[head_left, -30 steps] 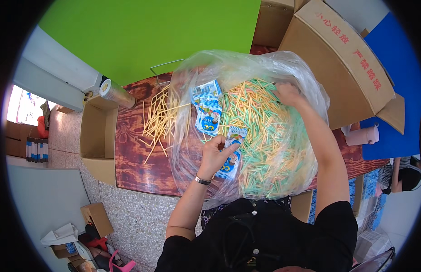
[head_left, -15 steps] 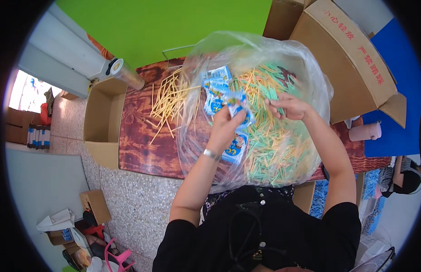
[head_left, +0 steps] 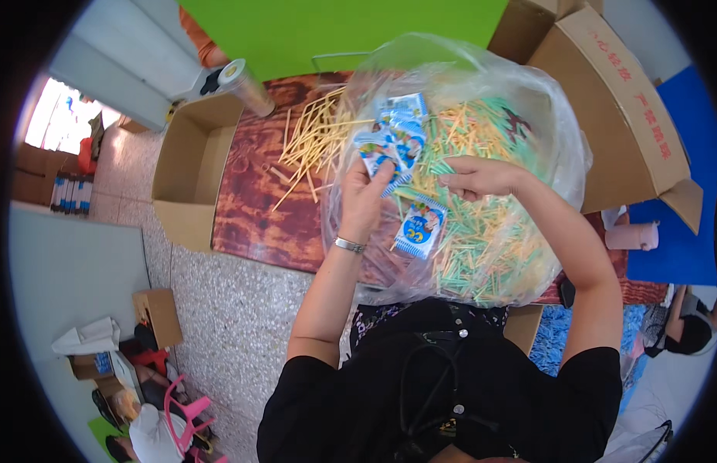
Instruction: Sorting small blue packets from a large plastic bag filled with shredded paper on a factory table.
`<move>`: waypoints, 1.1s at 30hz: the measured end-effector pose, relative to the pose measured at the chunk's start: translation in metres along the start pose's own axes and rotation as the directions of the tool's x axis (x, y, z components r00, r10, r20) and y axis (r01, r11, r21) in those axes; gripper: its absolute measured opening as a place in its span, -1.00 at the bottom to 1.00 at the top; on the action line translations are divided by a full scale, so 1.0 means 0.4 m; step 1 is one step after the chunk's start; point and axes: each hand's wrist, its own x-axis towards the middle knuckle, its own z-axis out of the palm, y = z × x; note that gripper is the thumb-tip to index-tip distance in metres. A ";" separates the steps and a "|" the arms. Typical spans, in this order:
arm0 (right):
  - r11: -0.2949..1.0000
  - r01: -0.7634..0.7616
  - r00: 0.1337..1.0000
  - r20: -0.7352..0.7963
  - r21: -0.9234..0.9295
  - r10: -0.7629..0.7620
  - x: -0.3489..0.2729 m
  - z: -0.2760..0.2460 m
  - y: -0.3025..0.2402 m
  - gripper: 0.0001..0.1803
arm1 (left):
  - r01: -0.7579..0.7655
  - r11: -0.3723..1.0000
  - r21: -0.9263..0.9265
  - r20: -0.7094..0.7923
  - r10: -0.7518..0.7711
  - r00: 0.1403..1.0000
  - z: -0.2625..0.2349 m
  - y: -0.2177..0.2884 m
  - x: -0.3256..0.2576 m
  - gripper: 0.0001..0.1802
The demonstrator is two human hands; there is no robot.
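My left hand (head_left: 363,202) pinches a small blue-and-white packet (head_left: 380,153) between thumb and fingers. Just right of it, my right hand (head_left: 485,177) has its fingertips pressed together on thin green sticks (head_left: 438,166), mostly hidden by the fingers. Both hands are over a large clear plastic bag (head_left: 568,147), spread wide on the table and heaped with short green, yellow and orange sticks (head_left: 485,251). More packets (head_left: 403,108) lie beyond my left hand, partly overlapping the held one. A separate packet (head_left: 421,225) rests nearer me on the bag.
Longer yellow sticks (head_left: 310,143) are scattered on the red-brown wooden table (head_left: 258,212). At the back left stands a clear canister (head_left: 250,89), beside an open cardboard box (head_left: 192,166). A large carton (head_left: 605,108) and a pink cup (head_left: 632,237) are at the right.
The view has shifted. My left hand has moved the packet left and lower, against the other packets. My right hand has come in toward it, and the green sticks in its fingers show less.
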 end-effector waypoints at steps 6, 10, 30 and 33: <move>0.005 0.013 0.998 0.014 -1.000 0.058 0.199 0.201 -0.125 -0.78 | -0.077 0.991 0.110 -0.221 0.099 0.970 -0.136 0.018 -0.046 -0.80; 0.204 -0.366 0.926 -0.377 -0.908 -0.012 0.327 0.326 -0.033 -0.78 | -0.090 0.986 0.138 -0.232 0.120 0.965 -0.135 0.010 -0.052 -0.81; 0.200 -0.033 0.988 -0.063 -0.979 -0.144 0.018 0.083 0.131 -0.76 | -0.007 0.937 0.349 -0.125 0.054 0.991 -0.095 -0.044 -0.077 -0.81; 0.081 -0.096 0.955 -0.115 -0.992 -0.275 0.019 0.111 0.184 -0.84 | -0.010 0.911 0.413 -0.100 0.057 0.993 -0.086 -0.061 -0.084 -0.81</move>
